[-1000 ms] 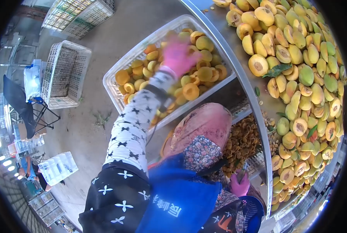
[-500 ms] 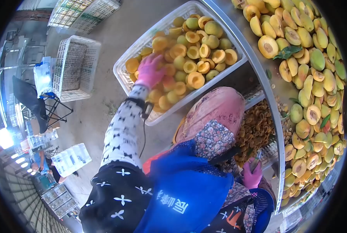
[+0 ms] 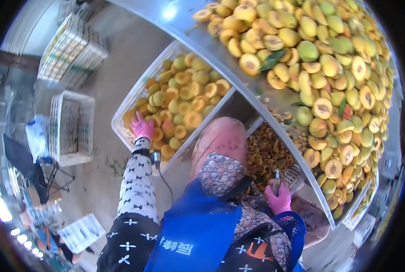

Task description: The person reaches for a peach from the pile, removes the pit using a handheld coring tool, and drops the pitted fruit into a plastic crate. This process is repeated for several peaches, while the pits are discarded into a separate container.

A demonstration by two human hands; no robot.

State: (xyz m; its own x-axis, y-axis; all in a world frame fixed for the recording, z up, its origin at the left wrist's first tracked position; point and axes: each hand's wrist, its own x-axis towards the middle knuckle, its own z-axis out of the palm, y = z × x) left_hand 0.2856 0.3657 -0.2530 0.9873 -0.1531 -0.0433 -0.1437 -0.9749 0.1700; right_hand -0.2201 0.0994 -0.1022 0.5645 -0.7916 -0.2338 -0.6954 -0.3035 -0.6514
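Observation:
My left hand (image 3: pixel 142 127), in a pink glove, rests with fingers apart on halved yellow stone fruit (image 3: pixel 171 105) that look like peaches or apricots, at the near-left end of a white plastic crate (image 3: pixel 119 113). Many halves there lie with their pit hollows showing. My right hand (image 3: pixel 279 199), also pink-gloved, is closed around a small hand tool (image 3: pixel 277 177). The tool's metal tip points up, and its handle is partly hidden by my fingers. This hand stays near my lap, beside a container of brown pits and scraps (image 3: pixel 270 152).
A metal-edged table (image 3: pixel 238 75) on the right bears a heap of halved fruit (image 3: pixel 324 68) with some leaves. A white crate (image 3: pixel 73 129) and stacked crates (image 3: pixel 71 54) stand on the floor at left. Another person (image 3: pixel 53 240) is at lower left, near a white crate (image 3: pixel 81 232).
The camera view has turned. My left hand has shifted from over the fruit to the crate's near-left end, its fingers more spread. My right hand still holds the tool near my lap.

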